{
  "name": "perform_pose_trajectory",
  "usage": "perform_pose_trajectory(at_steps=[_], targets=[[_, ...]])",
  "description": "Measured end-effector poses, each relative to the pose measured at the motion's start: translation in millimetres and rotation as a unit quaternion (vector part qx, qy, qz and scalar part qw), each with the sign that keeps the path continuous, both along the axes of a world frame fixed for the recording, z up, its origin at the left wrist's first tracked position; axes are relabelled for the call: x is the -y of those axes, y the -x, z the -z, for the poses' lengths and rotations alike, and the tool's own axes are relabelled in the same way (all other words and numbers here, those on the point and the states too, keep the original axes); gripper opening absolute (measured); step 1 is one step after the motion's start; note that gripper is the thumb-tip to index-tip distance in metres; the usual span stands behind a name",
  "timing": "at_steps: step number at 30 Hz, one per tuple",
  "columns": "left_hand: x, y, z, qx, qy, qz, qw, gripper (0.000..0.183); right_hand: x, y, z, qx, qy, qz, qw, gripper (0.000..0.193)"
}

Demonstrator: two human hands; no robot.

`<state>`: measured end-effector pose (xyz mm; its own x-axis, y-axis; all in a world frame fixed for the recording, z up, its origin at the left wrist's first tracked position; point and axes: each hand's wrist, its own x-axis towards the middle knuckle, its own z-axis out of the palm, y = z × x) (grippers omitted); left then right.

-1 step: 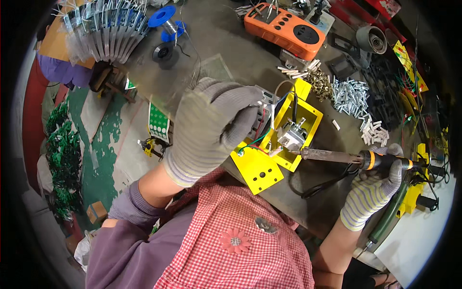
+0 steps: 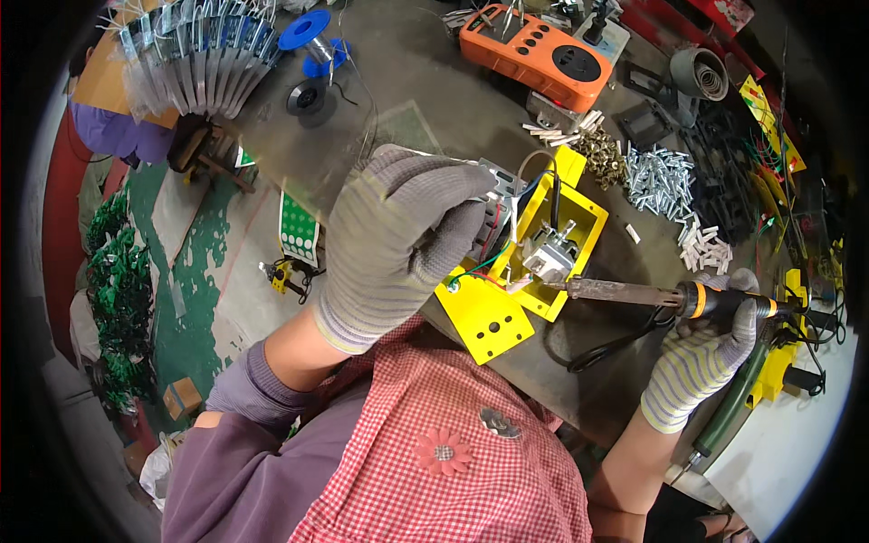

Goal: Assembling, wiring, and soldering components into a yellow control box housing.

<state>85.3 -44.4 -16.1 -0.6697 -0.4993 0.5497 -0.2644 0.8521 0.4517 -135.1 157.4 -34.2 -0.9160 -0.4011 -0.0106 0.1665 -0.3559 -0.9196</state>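
Observation:
My right hand [image 2: 711,348], in a striped grey glove, is closed round the dark, orange-banded handle of a soldering iron [image 2: 625,292]. The iron's tip meets or nearly meets the edge of a silver metal component [image 2: 548,258] in an open yellow metal box [image 2: 593,222]. My gloved left hand [image 2: 398,240] is closed in a pinch left of the box, beside a slotted metal housing [image 2: 493,208]. What its fingers hold is hidden. Red, green and white wires run near the box, and a yellow plate [image 2: 489,321] with holes lies before it.
An orange device [image 2: 534,59] with knobs stands at the back. Screws [image 2: 659,181], brass bits and white tubes [image 2: 704,249] lie in piles to its right. A blue wire spool [image 2: 308,32] sits at the back left. A black cable [image 2: 602,351] loops below the iron.

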Motion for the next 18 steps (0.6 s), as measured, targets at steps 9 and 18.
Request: perform_pose_trajectory(at_steps=[9, 18], targets=[[-29, 12, 4, -0.241, -0.307, 0.057, 0.919, 0.024, -3, 4, 3, -0.016, 0.011, -0.025, 1.000, 0.048], [-26, 13, 0, -0.087, -0.352, 0.035, 0.931, 0.020, 0, 4, 0, -0.011, 0.017, -0.031, 0.999, 0.045]])
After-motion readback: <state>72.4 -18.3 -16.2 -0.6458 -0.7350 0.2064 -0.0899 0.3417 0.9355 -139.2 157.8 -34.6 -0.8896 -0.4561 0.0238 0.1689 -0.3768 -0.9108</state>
